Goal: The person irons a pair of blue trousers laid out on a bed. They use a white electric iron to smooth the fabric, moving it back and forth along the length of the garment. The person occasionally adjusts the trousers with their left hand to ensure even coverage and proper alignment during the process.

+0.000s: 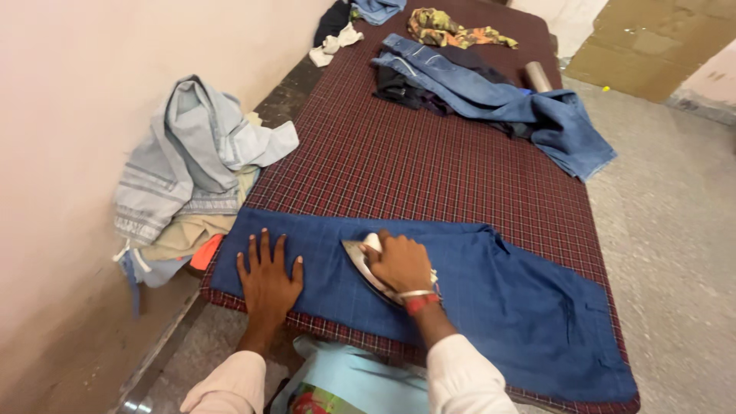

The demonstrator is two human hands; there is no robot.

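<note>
A blue checked garment (506, 307) lies spread flat across the near end of a table covered in dark red checked cloth (414, 161). My right hand (399, 264) grips the pale handle of a metal iron (360, 257) that rests on the garment, tip pointing left. My left hand (268, 276) lies flat on the blue cloth just left of the iron, fingers spread.
A heap of pale blue and beige clothes (192, 169) sits at the table's left edge by the wall. Blue jeans (521, 107) and dark clothes (402, 88) lie at the far end, with a patterned cloth (448, 31) and a metal cylinder (538, 77). Grey floor lies to the right.
</note>
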